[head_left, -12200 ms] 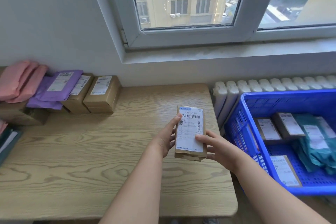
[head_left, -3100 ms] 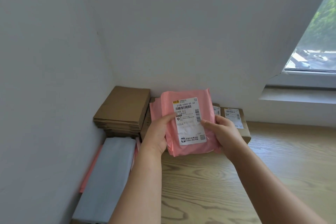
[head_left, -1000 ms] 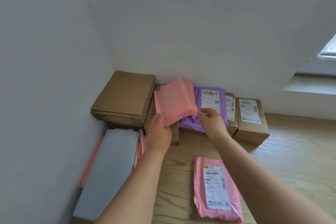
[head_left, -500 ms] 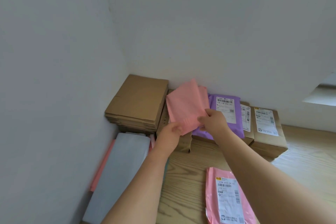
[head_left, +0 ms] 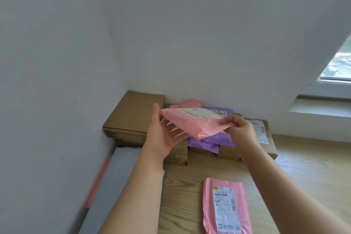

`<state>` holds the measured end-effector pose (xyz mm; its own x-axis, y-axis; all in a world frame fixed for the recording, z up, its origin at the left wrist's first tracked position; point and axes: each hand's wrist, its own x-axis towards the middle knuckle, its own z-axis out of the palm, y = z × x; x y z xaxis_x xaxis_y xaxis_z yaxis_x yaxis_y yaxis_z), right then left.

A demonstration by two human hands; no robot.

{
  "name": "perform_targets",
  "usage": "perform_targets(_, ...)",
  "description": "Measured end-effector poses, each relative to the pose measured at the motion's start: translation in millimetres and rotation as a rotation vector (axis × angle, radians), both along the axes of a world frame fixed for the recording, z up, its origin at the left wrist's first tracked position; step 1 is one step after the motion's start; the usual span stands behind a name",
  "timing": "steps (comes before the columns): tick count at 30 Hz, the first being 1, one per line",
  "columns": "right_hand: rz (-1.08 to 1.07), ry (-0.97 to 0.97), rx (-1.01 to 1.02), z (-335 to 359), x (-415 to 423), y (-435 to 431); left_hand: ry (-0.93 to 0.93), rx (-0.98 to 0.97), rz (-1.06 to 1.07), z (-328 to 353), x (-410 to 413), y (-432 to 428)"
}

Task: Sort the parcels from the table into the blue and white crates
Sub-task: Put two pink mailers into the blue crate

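We are holding a glossy, flat pink plastic parcel (head_left: 195, 125) above the purple bag (head_left: 205, 141) and cardboard boxes (head_left: 266, 147) by the wall (head_left: 209, 43), our left hand (head_left: 163, 136) spreading straight fingers beneath it, our right hand (head_left: 240, 131) pinching its crinkled corner.

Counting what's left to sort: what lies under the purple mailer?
Brown cardboard boxes, their fronts showing below the purple mailer. Their tops and number are hidden by it and the held pink mailer.

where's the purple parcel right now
Head view, centre: the purple parcel lies on the brown boxes by the back wall, just behind the held pink parcel.
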<state>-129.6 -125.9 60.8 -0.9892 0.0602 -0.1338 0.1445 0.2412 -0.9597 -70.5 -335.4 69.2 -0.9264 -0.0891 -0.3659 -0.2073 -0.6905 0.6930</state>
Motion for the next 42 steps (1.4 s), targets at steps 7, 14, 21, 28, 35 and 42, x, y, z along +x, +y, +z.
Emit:
perform_targets(7, -0.054, 0.046, 0.013, 2.4, 16.7, 18.7, -0.147, -0.102, 0.057, 4.1, 11.9, 23.5)
perform_targets(14, -0.130, -0.060, -0.213, 3.0, 28.7, 19.1, -0.141, -0.138, 0.067, -5.5, 11.2, 31.5)
perform_targets(21, -0.152, -0.123, -0.225, 1.3, 33.0, 24.7, -0.101, -0.095, 0.108, -19.5, 12.5, 34.3)
perform_targets(28, 0.046, 0.266, 0.311, 12.0, 35.9, 28.7, -0.155, -0.761, 0.006, -6.1, 14.8, 30.9)
perform_targets(35, 0.470, 0.186, 0.699, 14.9, 40.7, 16.2, 0.142, -1.271, -0.363, 25.2, 6.9, 55.8)
perform_targets(42, 0.365, 0.017, 0.437, 6.5, 45.5, 20.1, 0.215, -1.304, -0.168, 18.5, 2.6, 60.3)
